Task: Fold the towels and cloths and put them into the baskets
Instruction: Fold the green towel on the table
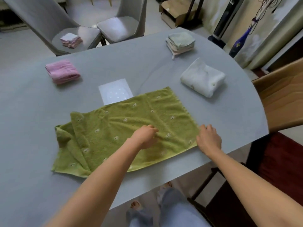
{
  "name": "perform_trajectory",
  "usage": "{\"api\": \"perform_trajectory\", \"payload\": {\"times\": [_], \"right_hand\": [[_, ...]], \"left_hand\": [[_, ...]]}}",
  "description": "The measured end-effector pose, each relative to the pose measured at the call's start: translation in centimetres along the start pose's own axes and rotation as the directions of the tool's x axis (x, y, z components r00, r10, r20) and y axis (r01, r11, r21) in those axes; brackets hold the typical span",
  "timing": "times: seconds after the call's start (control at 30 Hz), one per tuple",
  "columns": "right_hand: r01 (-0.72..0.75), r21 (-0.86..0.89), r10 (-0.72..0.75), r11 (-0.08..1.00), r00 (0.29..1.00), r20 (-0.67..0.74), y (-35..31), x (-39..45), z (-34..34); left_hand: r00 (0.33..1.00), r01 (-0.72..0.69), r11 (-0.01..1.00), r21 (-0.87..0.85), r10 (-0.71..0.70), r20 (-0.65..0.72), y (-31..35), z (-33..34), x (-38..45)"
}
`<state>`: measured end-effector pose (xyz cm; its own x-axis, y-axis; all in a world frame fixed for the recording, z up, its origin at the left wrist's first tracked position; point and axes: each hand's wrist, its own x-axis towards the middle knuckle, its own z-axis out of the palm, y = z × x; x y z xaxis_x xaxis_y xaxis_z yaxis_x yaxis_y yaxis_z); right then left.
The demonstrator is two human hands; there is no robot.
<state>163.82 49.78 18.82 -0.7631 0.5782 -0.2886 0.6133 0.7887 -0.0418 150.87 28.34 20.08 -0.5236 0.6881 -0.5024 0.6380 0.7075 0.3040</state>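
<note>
A green towel (121,128) with small white flowers lies spread on the grey table (32,112), its left end rumpled and partly folded over. My left hand (145,136) rests on the towel's middle, fingers bent down onto the fabric. My right hand (209,140) sits at the towel's right edge, fingers curled at the hem; whether it pinches the cloth is unclear. A folded pink cloth (63,71) lies at the far left, a folded white towel (203,78) at the right, and a stack of folded pastel cloths (180,41) at the far right.
A white sheet (114,90) lies just beyond the green towel. Two grey chairs (114,28) stand behind the table, one holding a small stack of folded cloths (70,40). A wooden chair (283,94) is at the right. No basket is in view.
</note>
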Motion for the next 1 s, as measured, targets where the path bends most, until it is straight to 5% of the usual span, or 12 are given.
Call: {"api": "perform_trajectory", "payload": {"times": [0.17,0.5,0.6,0.7,0.87,1.0], "right_hand": [[0.376,0.038,-0.370,0.926,0.883,0.289,3.2,1.4,3.3],[0.379,-0.139,-0.311,0.915,0.882,0.354,5.8,1.2,4.4],[0.310,-0.154,-0.277,0.938,0.939,0.205,3.4,0.9,2.8],[0.374,-0.036,-0.375,0.927,0.927,-0.021,-1.8,0.2,1.5],[0.648,0.156,-0.638,0.745,0.761,-0.117,-15.7,-3.8,1.8],[0.802,0.161,-0.784,0.575,0.597,-0.170,-27.7,-10.4,4.5]], "left_hand": [[0.994,0.036,0.990,0.139,-0.049,0.094,4.6,2.9,4.5],[0.987,-0.078,0.990,0.115,0.061,0.147,4.8,3.9,5.5],[0.994,-0.005,0.998,-0.058,-0.001,-0.108,1.9,2.0,3.5],[0.918,0.113,0.966,-0.234,-0.191,-0.347,-3.6,0.2,-0.2],[0.746,0.209,0.911,-0.354,-0.383,-0.545,-14.4,-1.1,-8.5],[0.676,0.289,0.837,-0.464,-0.522,-0.521,-23.3,0.0,-14.5]]}}
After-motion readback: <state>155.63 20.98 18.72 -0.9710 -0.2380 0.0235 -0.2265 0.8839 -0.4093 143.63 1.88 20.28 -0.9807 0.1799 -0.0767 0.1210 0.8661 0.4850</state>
